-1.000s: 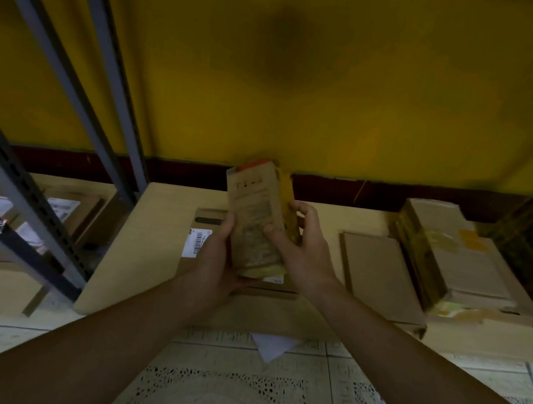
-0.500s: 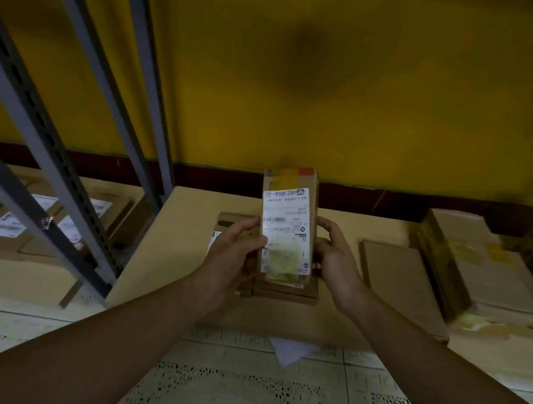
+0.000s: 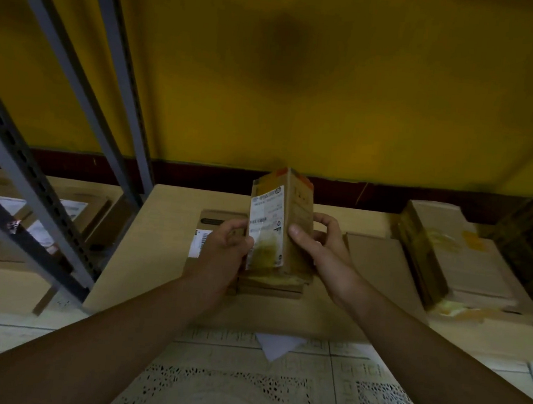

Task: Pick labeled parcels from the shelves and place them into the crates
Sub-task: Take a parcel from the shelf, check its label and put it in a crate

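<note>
The low wooden shelf (image 3: 154,272) carries a taped carton stack (image 3: 467,266) at 3 o'clock and a flat box (image 3: 205,228) at centre. Above that box the small labeled parcel (image 3: 297,237) stands upright, clamped between the left hand (image 3: 228,250) at 9 o'clock and the right hand (image 3: 322,249) at 3. Its shipping label (image 3: 265,214) faces the camera, probably for reading. No crate shows.

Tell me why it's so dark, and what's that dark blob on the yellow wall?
Head view: dim light makes everything murky; the blob is a soft shadow, perhaps the person's own head; the wide lens tilts the grey posts; the boxes at right look smeared; the parcel label is too soft to read.
</note>
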Demonstrator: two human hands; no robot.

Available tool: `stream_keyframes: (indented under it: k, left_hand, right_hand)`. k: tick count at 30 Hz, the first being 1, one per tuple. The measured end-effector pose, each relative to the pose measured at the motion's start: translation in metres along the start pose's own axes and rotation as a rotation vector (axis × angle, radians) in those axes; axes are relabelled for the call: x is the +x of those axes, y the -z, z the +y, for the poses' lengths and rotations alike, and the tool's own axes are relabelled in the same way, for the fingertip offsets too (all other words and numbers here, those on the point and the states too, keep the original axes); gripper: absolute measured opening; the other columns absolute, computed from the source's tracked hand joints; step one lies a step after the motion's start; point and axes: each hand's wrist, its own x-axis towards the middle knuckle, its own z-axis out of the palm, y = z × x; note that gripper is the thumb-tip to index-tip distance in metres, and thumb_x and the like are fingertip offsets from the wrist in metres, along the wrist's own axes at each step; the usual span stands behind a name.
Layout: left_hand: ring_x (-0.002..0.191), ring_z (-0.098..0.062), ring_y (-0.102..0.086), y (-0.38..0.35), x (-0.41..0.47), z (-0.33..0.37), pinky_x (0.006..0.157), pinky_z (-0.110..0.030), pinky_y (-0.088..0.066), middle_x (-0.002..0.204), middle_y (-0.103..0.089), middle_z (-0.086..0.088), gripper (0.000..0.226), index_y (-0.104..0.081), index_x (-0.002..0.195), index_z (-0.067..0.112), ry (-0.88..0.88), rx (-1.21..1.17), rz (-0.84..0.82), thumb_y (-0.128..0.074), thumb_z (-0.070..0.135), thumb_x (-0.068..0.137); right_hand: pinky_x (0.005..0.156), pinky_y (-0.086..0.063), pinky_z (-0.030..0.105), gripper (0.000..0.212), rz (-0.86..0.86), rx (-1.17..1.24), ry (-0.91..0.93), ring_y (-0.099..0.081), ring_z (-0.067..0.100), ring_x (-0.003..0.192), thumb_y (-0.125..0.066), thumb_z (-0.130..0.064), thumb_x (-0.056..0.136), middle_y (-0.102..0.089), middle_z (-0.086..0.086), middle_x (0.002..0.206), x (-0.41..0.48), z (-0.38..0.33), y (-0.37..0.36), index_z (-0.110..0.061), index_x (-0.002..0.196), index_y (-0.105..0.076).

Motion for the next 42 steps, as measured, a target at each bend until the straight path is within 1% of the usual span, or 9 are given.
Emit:
stream_keyframes:
  k: [4,8,12,17,21,28,36,39,42]
  left_hand:
    - [0.095,-0.023,-0.073,-0.018,0.001,-0.007,0.077,-0.040,-0.062,0.104,-0.075,-0.005,0.027,-0.059,0.120,0.025,-0.082,0.109,0.020,-0.057,0.006,0.101]
    - [0.084,-0.023,-0.075,-0.041,0.005,-0.006,0.066,-0.040,-0.063,0.100,-0.076,-0.009,0.027,-0.061,0.125,0.019,-0.138,0.186,-0.028,-0.059,0.008,0.100]
    - [0.074,-0.002,-0.064,-0.047,0.007,-0.023,0.066,-0.018,-0.054,0.094,-0.067,-0.004,0.026,-0.057,0.129,0.021,-0.329,0.549,-0.167,-0.046,0.015,0.107]
    - [0.148,-0.031,-0.028,-0.015,0.021,-0.064,0.121,-0.045,-0.029,0.159,-0.029,-0.010,0.063,-0.035,0.155,0.020,-0.381,1.304,-0.349,-0.061,0.022,0.097]
    - [0.156,-0.028,0.005,-0.002,0.021,-0.071,0.125,-0.049,-0.001,0.169,0.004,-0.003,0.076,-0.013,0.161,0.031,-0.353,1.627,-0.444,-0.057,0.036,0.099]
    - [0.156,-0.032,0.002,0.013,0.018,-0.080,0.123,-0.054,-0.009,0.170,0.004,-0.007,0.084,-0.006,0.162,0.030,-0.411,1.691,-0.423,-0.054,0.047,0.096]
    - [0.146,-0.040,-0.034,0.047,0.023,-0.085,0.111,-0.061,-0.035,0.160,-0.034,-0.017,0.073,-0.038,0.151,0.023,-0.512,1.582,-0.386,-0.048,0.045,0.082]
    - [0.130,-0.038,-0.051,0.038,0.027,-0.080,0.103,-0.057,-0.046,0.143,-0.051,-0.015,0.058,-0.051,0.135,0.018,-0.606,1.414,-0.295,-0.047,0.043,0.083]
    - [0.082,-0.028,-0.058,0.008,0.023,-0.061,0.066,-0.043,-0.052,0.100,-0.059,-0.007,0.022,-0.058,0.097,0.013,-0.829,1.292,-0.246,-0.047,0.026,0.083]
  right_hand:
    - [0.086,-0.057,0.038,0.098,0.064,-0.132,-0.061,-0.060,0.018,0.115,-0.083,-0.064,0.068,-0.052,-0.002,0.138,0.005,-0.001,0.013,-0.033,0.147,-0.034]
    - [0.067,-0.060,0.034,0.054,0.055,-0.058,-0.127,-0.075,0.021,0.093,-0.078,-0.029,0.088,-0.072,0.003,0.118,0.005,0.011,0.033,-0.028,0.131,-0.045]
    - [0.083,-0.061,0.046,0.036,0.146,0.049,-0.171,-0.076,0.026,0.092,-0.071,-0.024,0.094,-0.076,0.009,0.112,0.012,0.030,0.060,-0.024,0.121,-0.048]
    - [0.073,-0.062,0.036,0.034,0.174,-0.032,-0.172,-0.075,0.021,0.093,-0.069,-0.020,0.096,-0.074,0.006,0.112,0.018,0.048,0.070,-0.022,0.122,-0.047]
    - [0.092,-0.059,0.049,0.035,0.179,-0.125,-0.162,-0.073,0.022,0.099,-0.068,-0.029,0.097,-0.071,0.002,0.119,0.030,0.058,0.067,-0.029,0.123,-0.045]
    - [0.098,-0.056,0.048,0.040,0.167,-0.247,-0.131,-0.069,0.023,0.109,-0.053,-0.030,0.105,-0.067,0.004,0.129,0.040,0.059,0.060,-0.021,0.140,-0.037]
    - [0.099,-0.054,0.050,0.048,0.141,-0.342,-0.080,-0.067,0.026,0.113,-0.051,-0.034,0.105,-0.065,0.009,0.133,0.050,0.064,0.040,-0.014,0.146,-0.035]
    - [0.100,-0.052,0.048,0.054,0.188,-0.402,-0.040,-0.064,0.026,0.116,-0.043,-0.045,0.106,-0.059,0.009,0.137,0.044,0.060,0.045,-0.016,0.150,-0.031]
    - [0.105,-0.045,0.045,0.053,0.286,-0.622,0.021,-0.055,0.032,0.124,-0.038,-0.049,0.105,-0.053,0.013,0.142,0.031,0.060,0.066,-0.019,0.148,-0.037]
